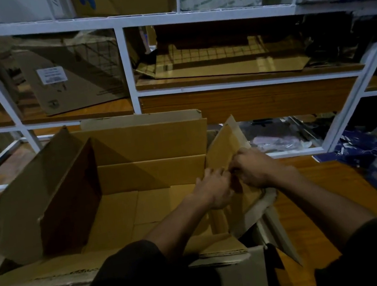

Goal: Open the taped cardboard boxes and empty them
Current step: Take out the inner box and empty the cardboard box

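The big cardboard box (125, 190) stood open on the tabletop (316, 196), flaps spread, seemingly bare inside; both grips, left hand (212, 186) and right hand (256, 167), pinched its right flap (223, 147); other boxes possibly remained.

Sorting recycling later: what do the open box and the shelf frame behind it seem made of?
The open box: plain brown corrugated cardboard, matt; fluting shows along the near flap's cut edge. The shelf frame: white bars, smooth painted finish, probably metal, though plastic can't be ruled out.
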A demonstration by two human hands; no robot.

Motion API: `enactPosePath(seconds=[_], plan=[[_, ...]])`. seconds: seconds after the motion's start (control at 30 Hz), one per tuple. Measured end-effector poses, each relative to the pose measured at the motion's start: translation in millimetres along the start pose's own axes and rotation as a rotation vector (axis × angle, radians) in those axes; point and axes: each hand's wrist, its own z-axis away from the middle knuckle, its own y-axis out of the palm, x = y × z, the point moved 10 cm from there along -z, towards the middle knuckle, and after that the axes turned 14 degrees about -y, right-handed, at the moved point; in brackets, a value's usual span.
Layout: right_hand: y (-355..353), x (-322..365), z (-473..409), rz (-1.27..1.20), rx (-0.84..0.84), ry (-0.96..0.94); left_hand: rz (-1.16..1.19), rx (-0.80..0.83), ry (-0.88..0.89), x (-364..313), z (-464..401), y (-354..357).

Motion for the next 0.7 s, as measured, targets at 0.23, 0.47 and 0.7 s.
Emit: enactPosePath(seconds=[0.23, 0.47, 0.7], plan=[[-2, 30, -19, 0.087, 0.165, -0.005, -0.007, -0.058, -0.035, 15, -2, -14], [-10, 63, -46, 0.003, 0.163, -0.015, -0.093, -0.113, -0.090, 55, -1, -26], [-6, 93, -78, -0.088, 0.169, -0.023, -0.114, -0.087, -0.148, 97, 9, -32]])
